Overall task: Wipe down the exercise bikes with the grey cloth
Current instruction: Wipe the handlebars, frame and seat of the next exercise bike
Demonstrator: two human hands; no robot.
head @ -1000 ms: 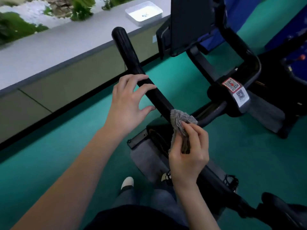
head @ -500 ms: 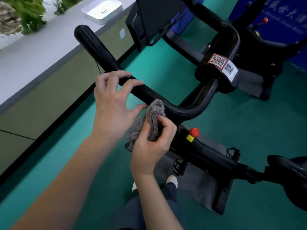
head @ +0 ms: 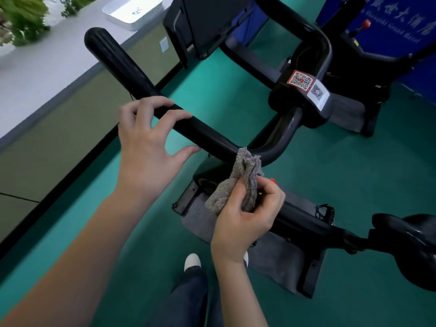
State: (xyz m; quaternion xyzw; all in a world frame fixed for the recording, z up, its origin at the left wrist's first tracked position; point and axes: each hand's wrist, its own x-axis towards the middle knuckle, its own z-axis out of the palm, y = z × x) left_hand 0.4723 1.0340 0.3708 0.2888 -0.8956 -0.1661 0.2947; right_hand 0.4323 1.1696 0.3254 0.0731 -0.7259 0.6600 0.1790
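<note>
A person's right grip (head: 245, 218) pinches the bunched grey cloth (head: 246, 178) just below mid-frame, the cloth's top edge touching the bend of the black handlebar (head: 212, 138) of an exercise bike (head: 306, 223) standing on a green floor (head: 354, 185). At 10 o'clock of the cloth, the left grip (head: 151, 149) is loosely open, its fingertips (head: 169, 106) resting atop the bar and its thumb spread beneath it. Two code stickers (head: 304, 83) sit on the bar's hub at 1 o'clock, the saddle (head: 412, 241) at 4 o'clock, a white tray (head: 134, 10) on a grey ledge (head: 47, 74) at 11 o'clock.
</note>
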